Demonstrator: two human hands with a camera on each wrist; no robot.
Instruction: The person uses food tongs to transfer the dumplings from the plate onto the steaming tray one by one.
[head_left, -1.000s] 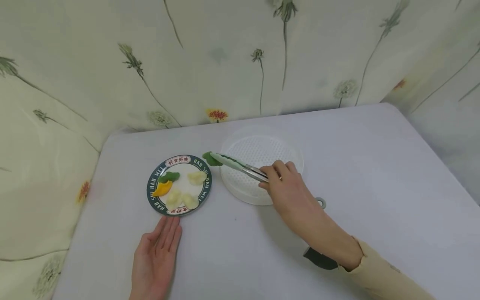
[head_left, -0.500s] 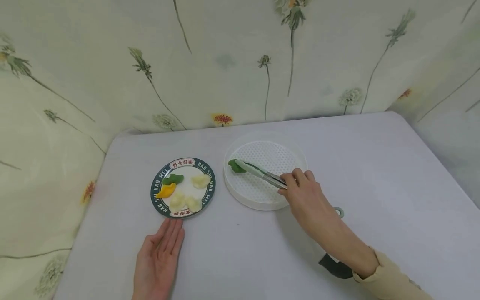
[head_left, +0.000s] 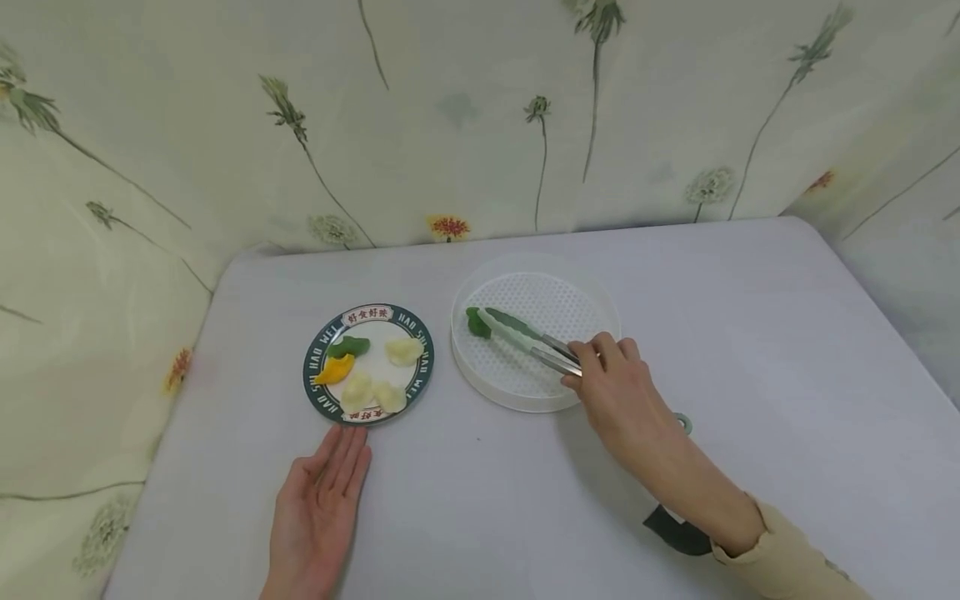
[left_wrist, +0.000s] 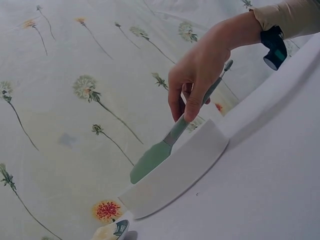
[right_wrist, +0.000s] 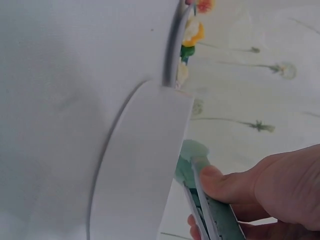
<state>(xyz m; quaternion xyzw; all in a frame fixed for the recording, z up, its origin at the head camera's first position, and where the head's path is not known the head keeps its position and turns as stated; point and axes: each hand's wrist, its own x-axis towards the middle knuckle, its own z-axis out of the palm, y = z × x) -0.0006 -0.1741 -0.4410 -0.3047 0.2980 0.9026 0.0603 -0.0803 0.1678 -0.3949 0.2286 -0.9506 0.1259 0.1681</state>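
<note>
My right hand [head_left: 611, 383] grips light green-tipped metal tongs [head_left: 521, 333] over a round white tray with a perforated base [head_left: 551, 304]. The tongs' arms stand apart at their tips, right beside a dark green piece [head_left: 477, 323] at the tray's left side. In the right wrist view, thumb and fingers hold the tongs [right_wrist: 220, 220] behind the tray's wall [right_wrist: 140, 165]. My left hand [head_left: 318, 508] lies palm up with straight fingers, fingertips right at the near rim of a green-bordered plate [head_left: 313, 392].
The plate bears a green piece [head_left: 349, 347], a yellow piece [head_left: 335, 368] and several pale pieces [head_left: 405, 351]. It stands left of the tray on a white-covered table [head_left: 465, 517]. A flowered cloth [head_left: 450, 125] hangs behind. The right wrist carries a dark device [head_left: 678, 532].
My right hand has moved right with the tongs, bringing the green piece from beside the plate into the tray. The tongs have since spread apart. My left hand stays by the plate.
</note>
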